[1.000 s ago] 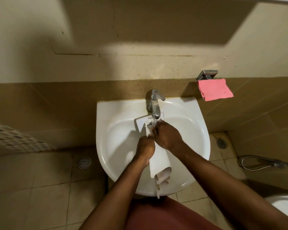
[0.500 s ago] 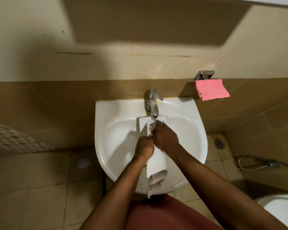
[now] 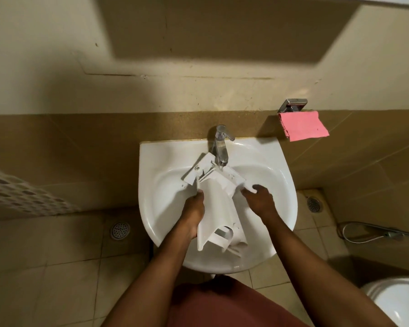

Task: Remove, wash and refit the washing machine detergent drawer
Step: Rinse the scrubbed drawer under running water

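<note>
Before you: a white drawer (image 3: 219, 204) in a white basin (image 3: 278, 182), a chrome tap (image 3: 220, 147), a pink cloth (image 3: 302, 126) against tan wall tiles (image 3: 80, 149), and a white panel (image 3: 21, 197) dotted grey.

A cream painted wall (image 3: 57, 55) is standing above a band of tan tiles (image 3: 57, 142), and a wide dark shadow (image 3: 222, 31) is lying across its top. A white washbasin (image 3: 147, 208) is hanging on the tiles. To its right, a pink cloth (image 3: 302, 125) is hanging from a chrome holder (image 3: 293, 105). The beige tiled floor (image 3: 57, 267) is carrying a round drain (image 3: 120, 230) at the left, and a white toilet (image 3: 399, 303) is showing in the lower right corner.
</note>
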